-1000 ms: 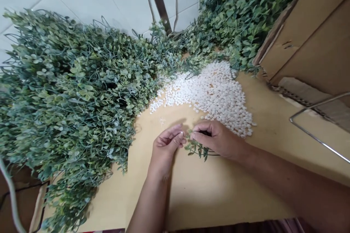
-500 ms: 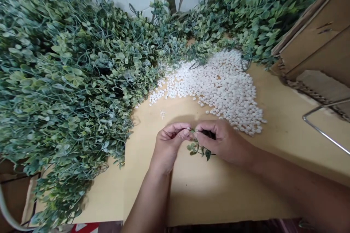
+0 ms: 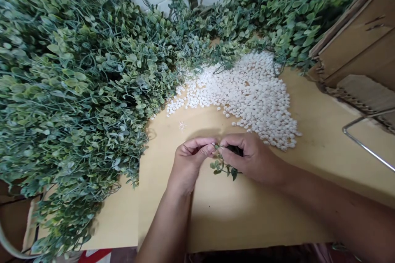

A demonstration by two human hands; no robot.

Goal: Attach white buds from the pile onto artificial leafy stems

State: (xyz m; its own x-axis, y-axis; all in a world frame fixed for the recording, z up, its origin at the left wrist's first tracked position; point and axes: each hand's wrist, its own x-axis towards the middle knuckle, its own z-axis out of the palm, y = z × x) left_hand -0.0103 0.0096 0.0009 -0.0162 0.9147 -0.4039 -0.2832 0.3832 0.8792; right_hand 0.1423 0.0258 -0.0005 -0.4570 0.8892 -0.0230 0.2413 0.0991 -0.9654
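Over the middle of the table, my left hand (image 3: 189, 162) and my right hand (image 3: 247, 154) meet fingertip to fingertip. Pinched in my right thumb and forefinger is an artificial leaf sprig (image 3: 217, 166), its small green leaves hanging below the fingers. My left thumb and forefinger are closed at the sprig's near end; a tiny whitish bit shows there, too small to name. Just beyond my hands spreads a pile of small white round pieces (image 3: 259, 98). A few thin white star-like bits (image 3: 182, 125) lie left of that pile.
A large heap of artificial greenery (image 3: 101, 78) covers the left side, and more greenery (image 3: 296, 12) stands at the back right. At right are a cardboard box (image 3: 361, 41) and a bent metal rod (image 3: 367, 148). Everything rests on a tan tabletop (image 3: 240, 218).
The view has shifted slightly. Both hands keep the same pinch, with the sprig nearly unmoved between them.
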